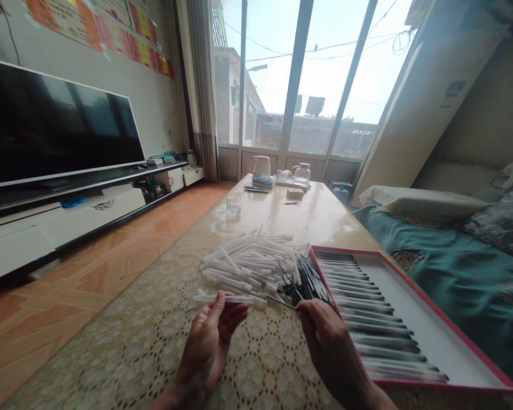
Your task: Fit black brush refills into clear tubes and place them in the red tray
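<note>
Facing tall windows (269, 62) at the top of the frame and working at a long, patterned table (269, 364) running from the center down to the bottom edge.

Working beside a shallow, pink-rimmed tray (404, 296) at lower right, lying angled probably for an easy reach by the right arm; containing, along its left side, a close row of pale sticks (378, 316) with dark ends, lying parallel, apparently to save room and prevent rolling.

Fronting a loose heap of white tubes (248, 259) at center and, between heap and tray, a sheaf of dark rods (310, 279), lying just past the fingertips, seemingly so placed for short reaches.

Including, farther off at upper center, a lidded glass jug (301, 172), likely standing back to spare working room, too distant for reading its contents.

Holding the left hand (209, 330) and right hand (331, 330) apart at lower center. Showing also a drinking glass (233, 206) just beyond the heap, with any contents too faint to tell.

Pinching at least one white tube (238, 299) at lower center between left thumb and curled fingers, leaving its right end exposed, presumably for access from that side.

Gripping a thin dark rod (281, 302) by its near end in right fingertips drawn tightly together, pointing up and left toward the heap's near edge; hiding the right thumb's exact hold behind the knuckles.
</note>
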`<action>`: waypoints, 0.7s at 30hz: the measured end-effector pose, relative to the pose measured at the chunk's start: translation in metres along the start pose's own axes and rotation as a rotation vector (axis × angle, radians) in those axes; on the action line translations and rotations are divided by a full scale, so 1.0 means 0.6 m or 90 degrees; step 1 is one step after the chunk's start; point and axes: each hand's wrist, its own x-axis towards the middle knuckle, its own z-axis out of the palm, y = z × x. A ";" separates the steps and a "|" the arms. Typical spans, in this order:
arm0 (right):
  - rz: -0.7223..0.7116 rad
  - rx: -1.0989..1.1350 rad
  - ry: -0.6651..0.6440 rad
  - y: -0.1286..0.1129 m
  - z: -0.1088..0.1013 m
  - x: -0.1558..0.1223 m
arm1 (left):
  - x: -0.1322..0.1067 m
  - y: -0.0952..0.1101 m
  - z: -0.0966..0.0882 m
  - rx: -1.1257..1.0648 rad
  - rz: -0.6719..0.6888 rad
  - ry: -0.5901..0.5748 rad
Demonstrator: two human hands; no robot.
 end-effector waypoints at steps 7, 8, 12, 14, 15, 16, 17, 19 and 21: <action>-0.041 0.032 -0.015 -0.018 0.000 -0.003 | 0.004 -0.001 -0.002 0.019 0.004 0.035; -0.043 0.033 -0.018 -0.018 0.000 -0.003 | 0.003 -0.001 -0.002 0.022 0.001 0.035; -0.042 0.039 -0.025 -0.018 -0.001 -0.003 | 0.000 0.000 0.001 0.027 0.001 0.043; -0.039 0.041 -0.027 -0.019 0.000 -0.003 | -0.002 0.000 0.002 0.028 -0.002 0.046; -0.038 0.042 -0.030 -0.019 0.001 -0.003 | -0.002 -0.001 0.003 0.029 -0.004 0.045; -0.038 0.043 -0.032 -0.018 0.002 -0.004 | -0.003 -0.001 0.003 0.029 -0.006 0.042; -0.039 0.043 -0.037 -0.017 0.003 -0.004 | -0.003 -0.001 0.004 0.029 -0.010 0.038; -0.035 0.045 -0.045 -0.014 0.005 -0.006 | -0.004 -0.002 0.004 0.029 -0.020 0.026; -0.013 0.058 -0.051 -0.010 0.006 -0.007 | -0.004 -0.002 0.004 0.031 -0.032 0.012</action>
